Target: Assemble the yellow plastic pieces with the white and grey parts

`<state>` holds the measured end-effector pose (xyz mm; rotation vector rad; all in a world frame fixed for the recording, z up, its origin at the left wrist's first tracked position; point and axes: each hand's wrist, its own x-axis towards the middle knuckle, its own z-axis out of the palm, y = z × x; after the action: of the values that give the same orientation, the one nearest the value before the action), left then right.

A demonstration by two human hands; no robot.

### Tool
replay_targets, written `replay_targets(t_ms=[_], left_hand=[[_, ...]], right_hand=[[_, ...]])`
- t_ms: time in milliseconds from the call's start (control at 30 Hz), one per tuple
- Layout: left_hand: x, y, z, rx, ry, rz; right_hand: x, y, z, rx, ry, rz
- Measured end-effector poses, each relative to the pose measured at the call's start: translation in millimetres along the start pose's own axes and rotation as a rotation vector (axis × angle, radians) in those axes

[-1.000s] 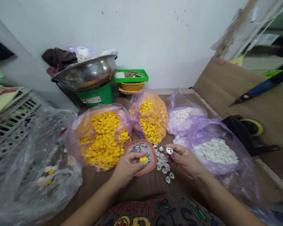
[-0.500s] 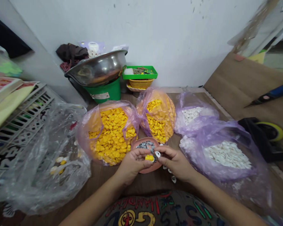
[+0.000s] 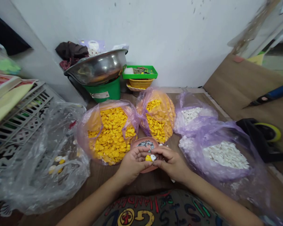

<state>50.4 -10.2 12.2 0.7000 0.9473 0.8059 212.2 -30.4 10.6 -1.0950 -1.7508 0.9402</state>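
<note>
The two hands meet low in the middle of the picture. The left hand (image 3: 133,163) pinches a small yellow piece (image 3: 148,158) between its thumb and fingers. The right hand (image 3: 171,163) pinches a small white piece (image 3: 153,157) the same way. The two pieces sit side by side, right up against each other; I cannot tell if they are stuck together. They are in the middle, a bit below the centre of the picture.

Just behind the hands is a pink dish (image 3: 135,143) with little grey bits (image 3: 146,143) in it. Left of the dish is a big see-through bag (image 3: 82,138) full of yellow pieces. Another bag (image 3: 168,110) of yellow pieces stands behind the dish. On the right side are two purple bags with white pieces in them, a small one (image 3: 176,124) at the back and a big one (image 3: 198,141) in front. A clear bag (image 3: 37,185) lies at the lower left. A shiny metal bowl (image 3: 99,66) tilts on a green tub (image 3: 109,91) at the upper left.
</note>
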Motion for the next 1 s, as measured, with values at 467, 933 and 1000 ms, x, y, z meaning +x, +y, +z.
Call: replay_targets(t_ms=[467,933,1000], left_hand=[[-2,-2,1,0.075,0.033,0.06],[-2,-11,-14,0.738,0.02,0.694],[-2,-11,-16,0.841,0.007,0.847]], right_hand=[[2,-4,-5,-0.15,-0.091,-0.14],[1,-18,-4,-0.393,-0.048,-0.115],[1,-16,-4,-0.412,-0.041,-0.152]])
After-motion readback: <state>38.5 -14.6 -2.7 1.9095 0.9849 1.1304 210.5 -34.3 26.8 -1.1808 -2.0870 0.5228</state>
